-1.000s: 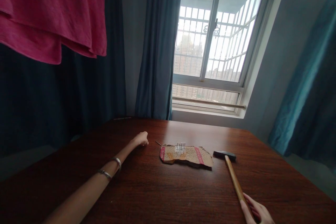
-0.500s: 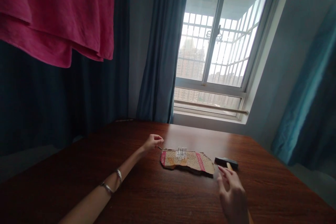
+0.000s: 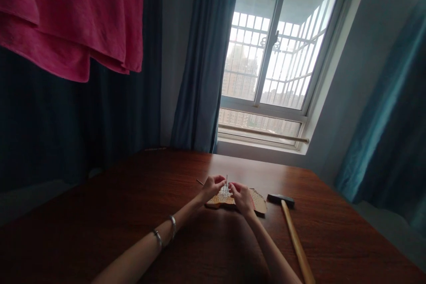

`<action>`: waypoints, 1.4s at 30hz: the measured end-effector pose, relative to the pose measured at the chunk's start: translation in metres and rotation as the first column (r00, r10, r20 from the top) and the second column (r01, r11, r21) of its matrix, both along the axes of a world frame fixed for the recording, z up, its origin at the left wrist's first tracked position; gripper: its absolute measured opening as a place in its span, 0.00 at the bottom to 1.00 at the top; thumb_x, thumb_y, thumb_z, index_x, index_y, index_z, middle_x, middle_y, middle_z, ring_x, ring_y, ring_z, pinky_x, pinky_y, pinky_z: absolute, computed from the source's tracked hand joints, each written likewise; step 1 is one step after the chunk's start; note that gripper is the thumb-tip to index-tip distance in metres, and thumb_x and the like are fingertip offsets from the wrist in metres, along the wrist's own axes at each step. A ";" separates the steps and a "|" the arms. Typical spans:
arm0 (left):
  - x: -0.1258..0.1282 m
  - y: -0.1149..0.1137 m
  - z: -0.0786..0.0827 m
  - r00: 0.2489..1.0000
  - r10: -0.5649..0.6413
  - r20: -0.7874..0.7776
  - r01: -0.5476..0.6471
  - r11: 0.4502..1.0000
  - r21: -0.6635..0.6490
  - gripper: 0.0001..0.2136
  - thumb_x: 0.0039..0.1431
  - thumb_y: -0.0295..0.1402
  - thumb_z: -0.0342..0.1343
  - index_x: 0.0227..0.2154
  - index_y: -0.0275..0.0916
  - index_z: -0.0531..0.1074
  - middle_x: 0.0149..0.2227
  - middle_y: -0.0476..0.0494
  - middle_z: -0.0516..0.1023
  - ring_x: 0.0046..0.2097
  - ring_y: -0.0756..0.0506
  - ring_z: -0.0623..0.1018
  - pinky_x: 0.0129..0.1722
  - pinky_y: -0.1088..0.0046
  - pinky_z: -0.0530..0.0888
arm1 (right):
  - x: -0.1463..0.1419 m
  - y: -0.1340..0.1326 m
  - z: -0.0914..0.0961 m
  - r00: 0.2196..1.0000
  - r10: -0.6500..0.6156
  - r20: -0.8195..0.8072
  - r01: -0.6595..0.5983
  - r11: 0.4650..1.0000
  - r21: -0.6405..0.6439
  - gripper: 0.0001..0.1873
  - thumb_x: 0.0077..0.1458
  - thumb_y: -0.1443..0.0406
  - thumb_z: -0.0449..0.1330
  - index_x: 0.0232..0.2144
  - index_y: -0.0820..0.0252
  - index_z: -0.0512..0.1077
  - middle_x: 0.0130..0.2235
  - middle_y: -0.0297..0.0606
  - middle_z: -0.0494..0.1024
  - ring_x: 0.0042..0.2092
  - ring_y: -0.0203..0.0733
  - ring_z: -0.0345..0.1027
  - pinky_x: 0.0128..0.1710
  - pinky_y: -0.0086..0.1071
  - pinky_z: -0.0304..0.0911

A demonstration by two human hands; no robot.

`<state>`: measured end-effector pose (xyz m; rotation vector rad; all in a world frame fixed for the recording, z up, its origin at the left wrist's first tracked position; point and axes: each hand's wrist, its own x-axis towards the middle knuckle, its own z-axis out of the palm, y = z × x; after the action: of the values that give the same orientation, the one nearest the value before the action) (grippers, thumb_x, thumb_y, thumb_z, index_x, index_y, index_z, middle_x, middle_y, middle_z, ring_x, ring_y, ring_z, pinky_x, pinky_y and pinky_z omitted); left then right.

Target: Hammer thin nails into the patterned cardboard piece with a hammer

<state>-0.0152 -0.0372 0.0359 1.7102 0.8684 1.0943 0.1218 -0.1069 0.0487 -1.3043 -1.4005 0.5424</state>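
A thick, rough-edged piece of board (image 3: 260, 203) with a speckled, pink-banded face lies on the dark wooden table. Thin metal nails (image 3: 225, 187) stand in a cluster on it, partly covered by my fingers. My left hand (image 3: 212, 187) reaches in from the left, thumb and fingertips pinched on an upright nail (image 3: 226, 178) that rises above the others. Facing it, my right hand (image 3: 242, 198) is closed, its fingertips at the right side of the cluster; what they grip is hidden. To the right lies a hammer (image 3: 289, 218) with a black head and pale wooden handle.
A thin stick-like piece (image 3: 199, 182) lies left of the board on the table (image 3: 186, 248). Beyond the table's far edge are a blue curtain (image 3: 199, 75) and a barred window (image 3: 262, 66). A pink cloth (image 3: 83, 22) hangs at upper left.
My left hand has moved right to the nail cluster. My right hand has left the hammer's side and come in to the board, closing its fingers. The hammer handle now shows fully.
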 end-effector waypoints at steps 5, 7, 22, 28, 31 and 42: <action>0.003 -0.004 0.001 0.999 -0.001 -0.045 0.006 0.995 0.099 0.15 0.48 0.43 0.53 0.26 0.33 0.72 0.19 0.50 0.68 0.20 0.53 0.64 0.20 0.78 0.61 | -0.003 0.009 -0.008 0.994 0.084 -0.068 -0.083 0.996 0.015 0.21 0.48 0.52 0.55 0.31 0.62 0.76 0.27 0.39 0.78 0.30 0.42 0.71 0.26 0.30 0.67; 0.002 -0.002 0.001 0.998 0.016 -0.064 -0.009 0.994 0.113 0.15 0.48 0.43 0.52 0.26 0.33 0.72 0.19 0.49 0.69 0.21 0.53 0.65 0.21 0.78 0.62 | -0.003 0.013 -0.012 0.993 0.085 -0.087 -0.084 0.996 0.024 0.21 0.47 0.52 0.55 0.32 0.63 0.76 0.27 0.40 0.78 0.29 0.42 0.71 0.25 0.30 0.67; 0.002 0.015 0.000 0.981 -0.034 -0.192 0.083 0.963 0.257 0.14 0.48 0.41 0.54 0.25 0.33 0.75 0.24 0.44 0.76 0.27 0.49 0.72 0.28 0.76 0.66 | 0.012 0.028 -0.023 0.993 0.056 -0.101 -0.049 0.996 0.072 0.23 0.46 0.50 0.55 0.29 0.64 0.77 0.23 0.38 0.76 0.25 0.40 0.69 0.22 0.29 0.63; -0.003 0.026 -0.005 0.974 0.194 -0.117 -0.163 0.959 0.231 0.15 0.50 0.41 0.50 0.27 0.34 0.74 0.26 0.45 0.75 0.28 0.49 0.71 0.29 0.75 0.66 | 0.036 0.037 -0.028 0.993 -0.039 -0.113 0.046 0.997 0.060 0.28 0.45 0.47 0.54 0.31 0.67 0.76 0.28 0.44 0.78 0.28 0.43 0.70 0.22 0.31 0.64; -0.003 0.036 -0.016 0.968 0.250 0.008 -0.249 0.960 0.124 0.16 0.51 0.41 0.47 0.29 0.33 0.73 0.25 0.44 0.74 0.28 0.49 0.71 0.28 0.75 0.67 | 0.043 0.041 -0.032 0.994 -0.062 -0.090 0.066 0.997 0.047 0.27 0.44 0.47 0.55 0.29 0.67 0.76 0.26 0.44 0.78 0.27 0.44 0.70 0.23 0.32 0.65; 0.001 0.037 -0.034 0.975 0.212 0.069 -0.214 0.976 0.035 0.18 0.50 0.43 0.44 0.28 0.34 0.72 0.23 0.46 0.71 0.27 0.49 0.71 0.26 0.75 0.67 | 0.043 0.041 -0.041 0.999 -0.047 0.028 0.045 0.998 0.047 0.16 0.45 0.57 0.57 0.29 0.62 0.77 0.30 0.43 0.79 0.33 0.46 0.72 0.35 0.35 0.66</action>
<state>-0.0146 0.0000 0.0017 1.6336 1.0113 1.3121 0.1646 -0.0660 0.0079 -1.3083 -1.3957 0.4587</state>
